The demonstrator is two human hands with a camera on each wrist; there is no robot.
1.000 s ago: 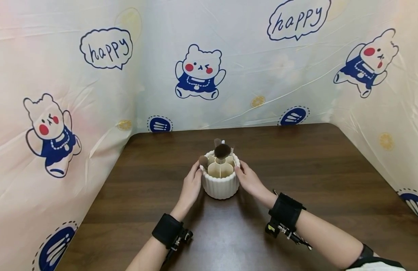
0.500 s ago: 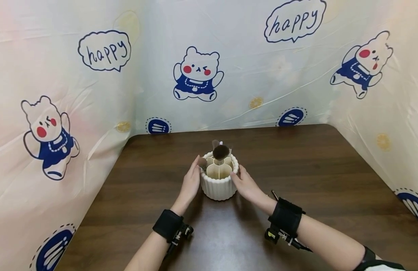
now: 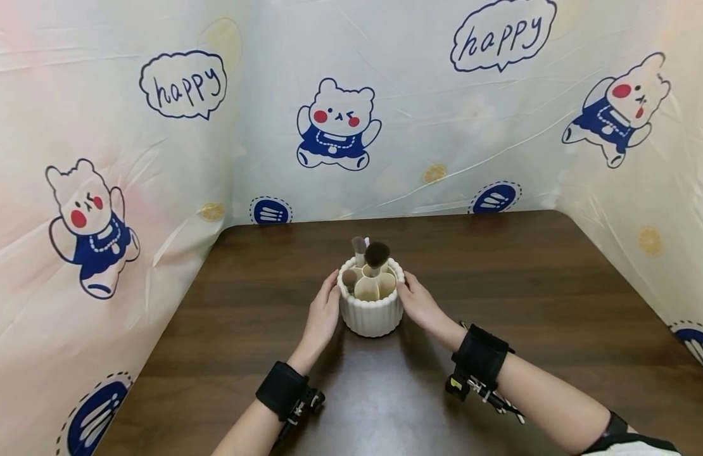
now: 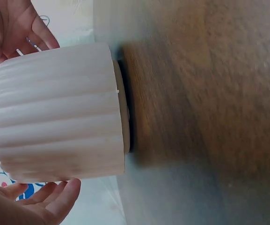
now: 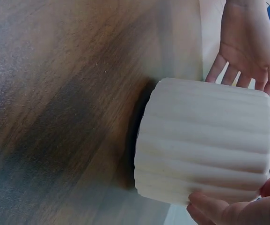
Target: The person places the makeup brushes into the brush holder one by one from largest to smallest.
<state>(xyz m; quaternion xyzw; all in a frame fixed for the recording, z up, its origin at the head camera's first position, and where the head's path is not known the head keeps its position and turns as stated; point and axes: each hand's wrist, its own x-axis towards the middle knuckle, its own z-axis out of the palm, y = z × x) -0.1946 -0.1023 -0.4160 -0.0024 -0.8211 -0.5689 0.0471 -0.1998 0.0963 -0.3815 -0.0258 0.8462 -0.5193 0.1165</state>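
A white ribbed makeup brush holder (image 3: 371, 316) stands upright on the wooden table, with cream compartments inside. A large dark-headed brush (image 3: 377, 254) rises from its middle. A smaller brush (image 3: 349, 278) leans at the left rim and a slimmer brush (image 3: 359, 244) stands at the back. My left hand (image 3: 322, 313) touches the holder's left side, its fingers (image 5: 229, 74) fairly straight and the palm off the wall. On the right side my right hand (image 3: 421, 305) lies against the wall near the rim, its fingers (image 4: 43, 33) extended likewise.
The brown table (image 3: 500, 272) reaches back to a hanging printed cloth (image 3: 414, 95) that encloses its back and both sides. A black strap with a small camera sits on each wrist. A narrower round base (image 4: 122, 108) shows beneath the holder.
The holder has turned counterclockwise as seen from above, its left brush coming forward and its back brush moving left. My right thumb came forward over the side, then moved back toward the right.
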